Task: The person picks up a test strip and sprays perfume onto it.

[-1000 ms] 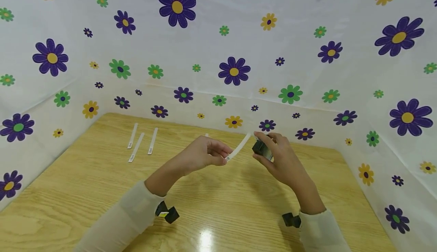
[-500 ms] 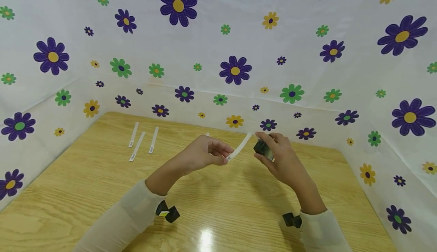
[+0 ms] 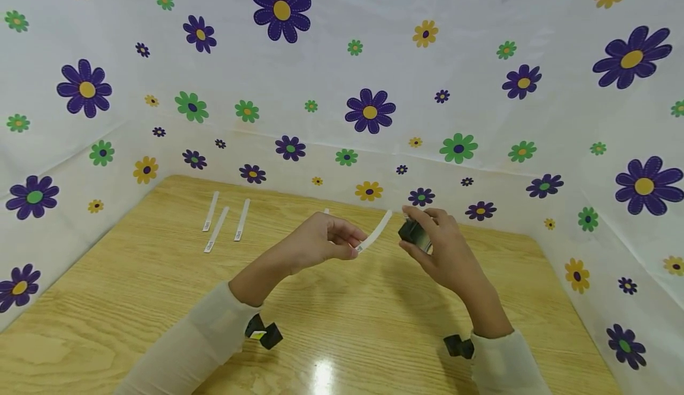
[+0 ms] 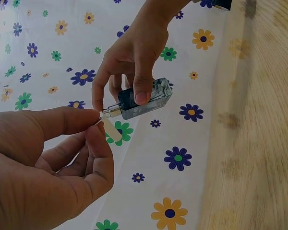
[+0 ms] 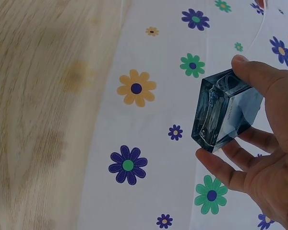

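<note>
Left fingers (image 4: pixel 69 120) pinch a white paper strip (image 3: pixel 377 233), right fingers (image 5: pixel 224 170) an angular blue-tinted glass bottle (image 5: pixel 233 114); I fear its smooth sides slipping.

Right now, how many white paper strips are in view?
5: three strips lie on the left of the table, the left hand pinches one strip, and what looks like a strip tip shows beyond that hand. Others may be hidden.

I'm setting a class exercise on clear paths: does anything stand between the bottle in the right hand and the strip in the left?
Nothing visible does: the head view shows an open gap between the bottle and the white strip.
</note>
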Demonstrator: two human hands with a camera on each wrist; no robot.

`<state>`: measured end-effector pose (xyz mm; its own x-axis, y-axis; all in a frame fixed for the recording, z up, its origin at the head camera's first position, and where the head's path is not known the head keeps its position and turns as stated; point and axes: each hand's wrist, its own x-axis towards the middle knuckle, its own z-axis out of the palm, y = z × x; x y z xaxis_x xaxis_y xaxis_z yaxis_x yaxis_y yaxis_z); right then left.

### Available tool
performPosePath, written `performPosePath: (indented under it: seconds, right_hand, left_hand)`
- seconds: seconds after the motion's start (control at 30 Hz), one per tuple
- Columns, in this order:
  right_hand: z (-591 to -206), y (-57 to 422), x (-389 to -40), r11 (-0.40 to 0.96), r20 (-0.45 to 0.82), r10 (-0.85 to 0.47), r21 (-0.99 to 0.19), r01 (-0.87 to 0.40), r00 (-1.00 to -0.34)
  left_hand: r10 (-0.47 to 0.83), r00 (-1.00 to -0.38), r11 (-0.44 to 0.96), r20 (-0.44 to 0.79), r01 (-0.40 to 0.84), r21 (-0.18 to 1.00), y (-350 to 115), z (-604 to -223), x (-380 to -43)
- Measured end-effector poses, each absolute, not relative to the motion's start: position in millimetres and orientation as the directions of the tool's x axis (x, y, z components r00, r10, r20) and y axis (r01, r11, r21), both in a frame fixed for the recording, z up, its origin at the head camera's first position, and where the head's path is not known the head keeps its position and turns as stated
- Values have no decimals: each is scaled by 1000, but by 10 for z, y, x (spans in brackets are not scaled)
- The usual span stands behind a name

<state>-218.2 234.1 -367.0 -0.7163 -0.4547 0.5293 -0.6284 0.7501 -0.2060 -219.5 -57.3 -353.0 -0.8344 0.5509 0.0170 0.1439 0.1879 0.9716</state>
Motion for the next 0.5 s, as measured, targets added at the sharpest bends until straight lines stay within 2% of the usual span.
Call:
performPosePath:
  seconds: [0.5]
  right_hand:
    - [-3662, 2358, -2177, 735, 511, -471, -223, -640, -719]
  left_hand:
    - [547, -837, 179, 16, 135, 975, -578, -3509, -2185]
